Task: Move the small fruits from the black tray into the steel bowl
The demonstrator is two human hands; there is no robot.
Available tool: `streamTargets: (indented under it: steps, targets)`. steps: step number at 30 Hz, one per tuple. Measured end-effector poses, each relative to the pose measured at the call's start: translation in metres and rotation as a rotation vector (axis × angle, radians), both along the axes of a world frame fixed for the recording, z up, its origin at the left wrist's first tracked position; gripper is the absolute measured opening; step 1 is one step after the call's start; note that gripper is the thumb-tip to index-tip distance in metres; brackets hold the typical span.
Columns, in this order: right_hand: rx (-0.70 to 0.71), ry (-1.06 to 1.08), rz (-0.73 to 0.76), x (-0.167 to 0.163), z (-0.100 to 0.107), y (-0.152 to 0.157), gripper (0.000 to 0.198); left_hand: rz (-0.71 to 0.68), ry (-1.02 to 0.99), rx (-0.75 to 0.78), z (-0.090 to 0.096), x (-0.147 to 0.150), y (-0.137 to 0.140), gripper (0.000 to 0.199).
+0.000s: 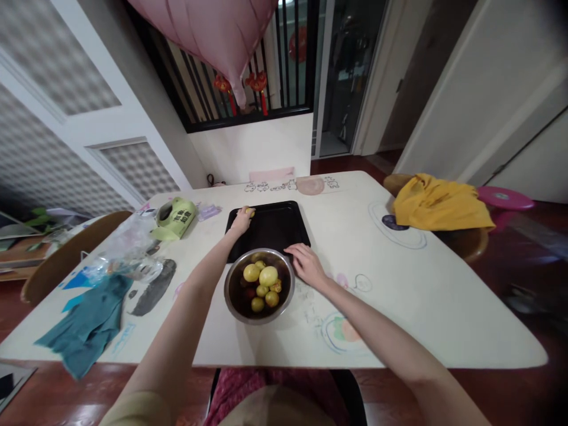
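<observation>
A black rectangular tray lies flat on the white table. Over its far left corner, my left hand is closed round a small yellow round fruit, only part of which shows. In front of the tray stands a metal bowl with several yellow-green round fruits of different sizes inside. My right hand rests beside the bowl's right rim, at the tray's near right corner. Its fingers are stretched out and appear to hold nothing; whether they touch the tray I cannot tell.
On the left of the table lie a green visor cap, clear plastic packaging and a teal cloth. A yellow garment hangs over a chair at the right. Above the far side hangs a pink balloon.
</observation>
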State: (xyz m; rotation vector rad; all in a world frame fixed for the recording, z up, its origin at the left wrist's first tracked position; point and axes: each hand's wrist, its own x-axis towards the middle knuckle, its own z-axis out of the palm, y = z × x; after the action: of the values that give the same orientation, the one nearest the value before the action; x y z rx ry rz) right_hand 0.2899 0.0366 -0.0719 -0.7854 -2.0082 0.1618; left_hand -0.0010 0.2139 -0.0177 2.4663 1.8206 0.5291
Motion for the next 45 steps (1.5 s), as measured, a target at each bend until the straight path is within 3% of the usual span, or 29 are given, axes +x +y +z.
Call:
streamTargets:
  steps: [6,11,14,19,23,26,33,45]
  targets:
    - [-0.004,0.005,-0.003,0.0,-0.001,0.0,0.043,0.017,0.018,0.02,0.008,-0.004,-0.011,0.042]
    - [0.005,0.008,-0.002,-0.001,0.0,0.0,0.043,0.009,-0.009,0.077,0.03,-0.009,-0.048,0.04]
    - [0.003,-0.003,-0.003,-0.001,0.001,0.0,0.042,-0.075,-0.054,0.139,0.048,-0.011,-0.092,0.037]
    - [-0.001,-0.025,0.01,-0.001,0.0,0.002,0.039,-0.28,-0.194,0.183,0.071,-0.004,-0.197,0.037]
    - [-0.03,-0.05,0.005,-0.001,-0.002,0.004,0.038,-0.317,-0.175,0.175,0.068,0.007,-0.268,0.039]
    - [-0.034,-0.073,0.004,-0.001,-0.001,0.005,0.038,-0.338,-0.144,0.173,0.055,0.01,-0.297,0.047]
    - [-0.004,-0.099,-0.005,-0.002,0.001,0.005,0.038,-0.294,-0.059,0.187,0.029,0.007,-0.306,0.051]
    - [-0.005,-0.102,-0.004,-0.003,0.003,0.004,0.039,-0.266,-0.093,0.17,0.015,0.01,-0.302,0.045]
